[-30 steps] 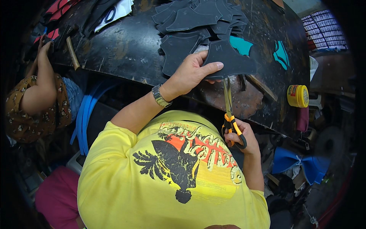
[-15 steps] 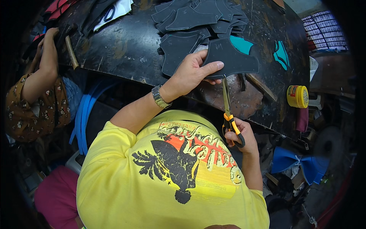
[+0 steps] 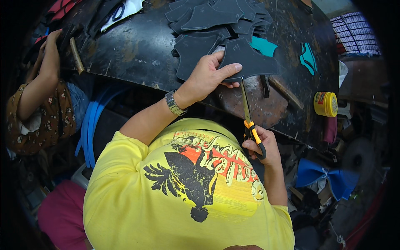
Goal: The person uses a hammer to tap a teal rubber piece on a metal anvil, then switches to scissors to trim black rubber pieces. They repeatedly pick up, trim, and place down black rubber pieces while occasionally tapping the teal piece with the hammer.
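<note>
The dark grey cut piece [image 3: 250, 62] sits just above the centre of the frame, hanging over the near edge of the black counter [image 3: 137, 50]. My left hand [image 3: 208, 77] pinches it, thumb on top and the other fingers curled beneath. Directly below it, the orange-handled scissors [image 3: 249, 121] point upward, their tips meeting the piece's lower edge close to my left thumb. My right hand [image 3: 260, 146] grips the handles, fingers through the loops; the blades look nearly together, though I cannot tell whether they have bitten in.

To do this cut well, I judge that I should hold the piece taut and flat, with my left thumb clear of the blade line, since it lies very near the tips. Short bites taken deep in the blades should follow the outline better than long snips at the tips, and turning the piece rather than the scissors ought to give a smoother curve.

Above, in the upper middle of the frame, a pile of similar dark pieces [image 3: 208, 21] rests on the counter, with teal pieces [image 3: 308, 58] to the right. A yellow tin [image 3: 325, 104] stands at the right edge. At the upper left, another person's hand [image 3: 52, 54] reaches onto the counter.
</note>
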A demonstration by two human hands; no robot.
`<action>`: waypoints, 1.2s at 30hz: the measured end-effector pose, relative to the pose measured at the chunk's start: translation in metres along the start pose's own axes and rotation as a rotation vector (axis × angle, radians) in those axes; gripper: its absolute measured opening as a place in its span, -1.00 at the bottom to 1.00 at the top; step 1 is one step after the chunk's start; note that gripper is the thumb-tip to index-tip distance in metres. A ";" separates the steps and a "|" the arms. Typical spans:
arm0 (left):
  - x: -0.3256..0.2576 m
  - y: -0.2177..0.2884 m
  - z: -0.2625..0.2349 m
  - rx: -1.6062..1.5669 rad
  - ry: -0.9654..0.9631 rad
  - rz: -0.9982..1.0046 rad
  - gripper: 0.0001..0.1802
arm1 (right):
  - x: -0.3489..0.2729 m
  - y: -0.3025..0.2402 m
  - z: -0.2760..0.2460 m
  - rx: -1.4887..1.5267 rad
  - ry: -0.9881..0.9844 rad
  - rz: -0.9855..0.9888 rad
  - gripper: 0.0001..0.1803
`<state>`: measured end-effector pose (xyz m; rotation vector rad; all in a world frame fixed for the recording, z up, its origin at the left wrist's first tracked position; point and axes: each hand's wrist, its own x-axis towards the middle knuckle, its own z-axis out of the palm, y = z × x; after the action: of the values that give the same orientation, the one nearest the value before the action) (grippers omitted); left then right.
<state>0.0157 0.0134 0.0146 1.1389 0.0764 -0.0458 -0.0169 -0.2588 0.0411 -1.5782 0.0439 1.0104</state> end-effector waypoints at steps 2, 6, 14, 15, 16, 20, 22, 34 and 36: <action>0.001 0.000 0.000 0.027 0.017 0.030 -0.76 | 0.000 0.000 0.001 -0.028 0.008 0.011 -0.65; 0.001 0.002 -0.004 0.133 0.032 0.003 -0.75 | 0.003 0.001 0.002 -0.265 0.131 -0.086 -0.58; 0.003 0.012 -0.021 0.245 0.029 0.173 -0.73 | 0.002 -0.006 -0.016 -0.684 0.599 -0.416 -0.48; 0.006 0.016 -0.028 0.327 0.080 0.254 -0.73 | 0.002 -0.010 -0.032 -0.669 0.697 -0.361 -0.48; 0.009 0.020 -0.036 0.406 0.127 0.371 -0.73 | 0.002 -0.015 -0.053 -0.670 0.767 -0.344 -0.49; 0.014 0.027 -0.067 1.164 0.401 0.357 -0.59 | -0.001 -0.018 -0.140 -0.820 1.015 -0.130 -0.43; 0.013 0.021 -0.069 1.174 0.456 0.508 -0.58 | 0.001 -0.013 -0.174 -0.767 1.001 -0.053 -0.43; -0.020 0.007 -0.026 1.207 0.259 0.732 -0.74 | 0.035 -0.084 -0.206 -1.112 0.825 -0.198 -0.52; -0.022 0.003 -0.017 1.159 0.171 0.717 -0.76 | 0.076 -0.102 -0.212 -1.183 0.790 -0.347 -0.51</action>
<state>-0.0065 0.0301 0.0116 2.2630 -0.2459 0.7320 0.2058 -0.3648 0.0577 -2.8498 -0.3317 -0.0158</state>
